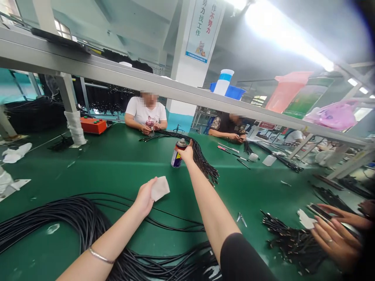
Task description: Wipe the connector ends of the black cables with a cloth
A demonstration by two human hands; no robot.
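Note:
My left hand (147, 195) is closed on a folded white cloth or paper wipe (160, 188), held above the green table. Farther out, my right hand (186, 151) wraps around a spray can (176, 157) with a dark body, a yellow and red label and a metal top. The can is upright; whether its base touches the table I cannot tell. Beneath my left forearm lies a big coil of black cables (84, 218), with several strands running under both arms. Behind the can a bundle of black cables (203, 160) spreads to the right.
A co-worker's hands (336, 230) hold a dark flat object at right, beside bundled cable ends (293, 238). Two small metal pieces (241, 219) lie near my right forearm. Two people sit opposite. A shelf (164, 86) crosses overhead; an orange control box (93, 125) stands at left.

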